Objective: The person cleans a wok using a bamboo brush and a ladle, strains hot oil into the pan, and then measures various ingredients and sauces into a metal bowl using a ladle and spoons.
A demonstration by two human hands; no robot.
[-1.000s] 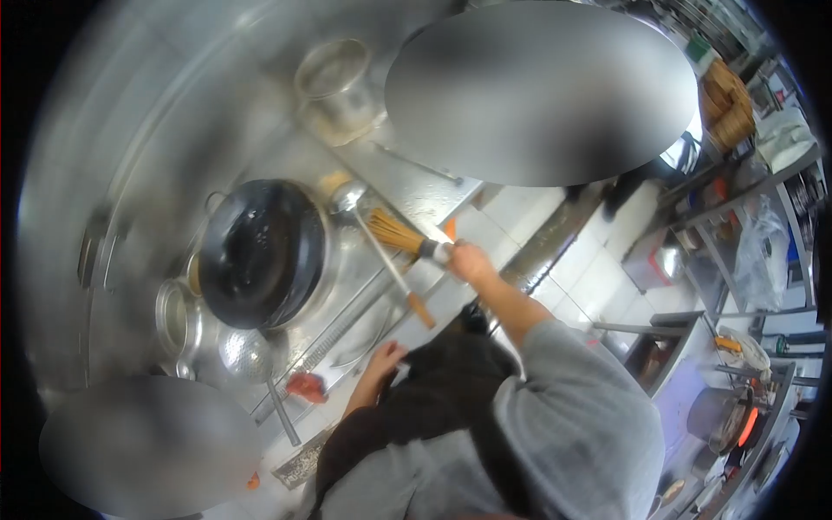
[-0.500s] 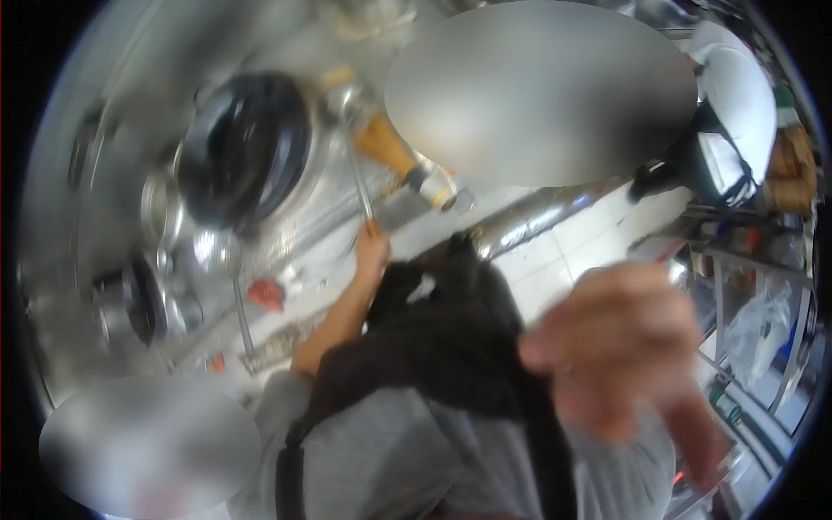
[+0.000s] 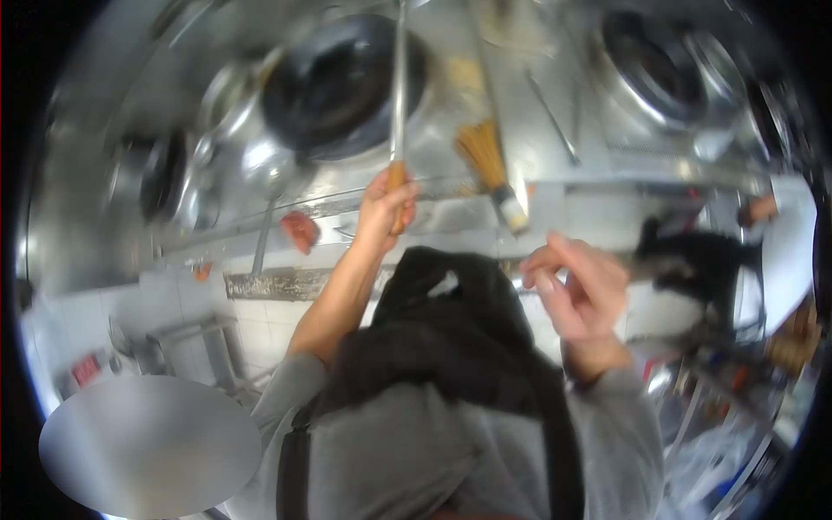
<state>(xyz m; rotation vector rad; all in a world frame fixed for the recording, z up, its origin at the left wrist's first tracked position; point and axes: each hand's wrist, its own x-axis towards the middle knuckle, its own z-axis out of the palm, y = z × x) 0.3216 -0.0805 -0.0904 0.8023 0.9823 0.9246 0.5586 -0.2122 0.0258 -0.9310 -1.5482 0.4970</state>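
Note:
My left hand (image 3: 384, 212) is wrapped round the wooden handle of a long metal ladle (image 3: 399, 104), which points away past the right side of a black wok (image 3: 334, 91). The ladle's far end is cut off at the frame's top. Raised in front of my body on the right, my right hand (image 3: 582, 286) is empty, its fingers apart and partly curled. A bamboo brush (image 3: 485, 160) lies on the steel counter between the two hands, its bound handle end toward me.
A perforated skimmer (image 3: 267, 160) and a red cloth-like item (image 3: 300, 231) lie left of my left hand. Another wok (image 3: 654, 69) is at the upper right, beside a thin metal rod (image 3: 551, 117). A co-worker in white (image 3: 787, 251) stands far right.
My right hand has let go of the brush, which now lies on the counter. My left hand has taken the ladle and moved it over beside the wok. The view has turned.

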